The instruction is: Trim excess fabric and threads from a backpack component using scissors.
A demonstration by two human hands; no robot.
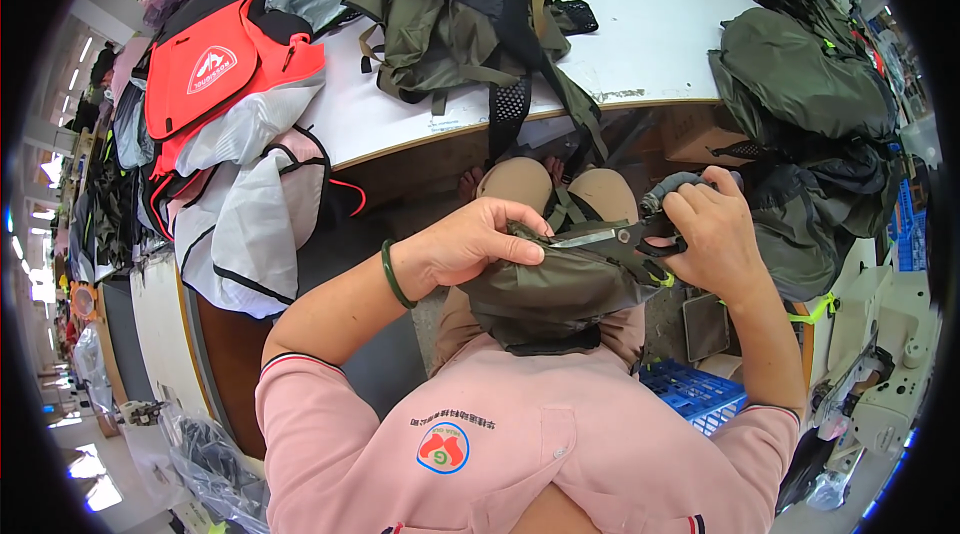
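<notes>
An olive-green fabric bag (555, 286) rests in my lap, its upper edge bunched. My left hand (478, 242) pinches that edge between thumb and fingers. In my right hand (712, 231) is a pair of scissors (592, 237) with dark, wrapped-looking handles, gripped by the loops. The metal blades point left across the top of the bag, and their tips reach close to my left thumb and fingertips. Whether anything lies between the blades is too small to tell. A bit of yellow-green cord (662, 279) shows at the bag's right side.
Ahead stands a white table (640, 29) bearing an olive and black backpack (455, 19) with hanging straps. A red and white bag (215, 74) drapes over its left end. More olive bags (805, 74) pile at right, above a sewing machine (900, 354). A blue crate (690, 392) sits low at right.
</notes>
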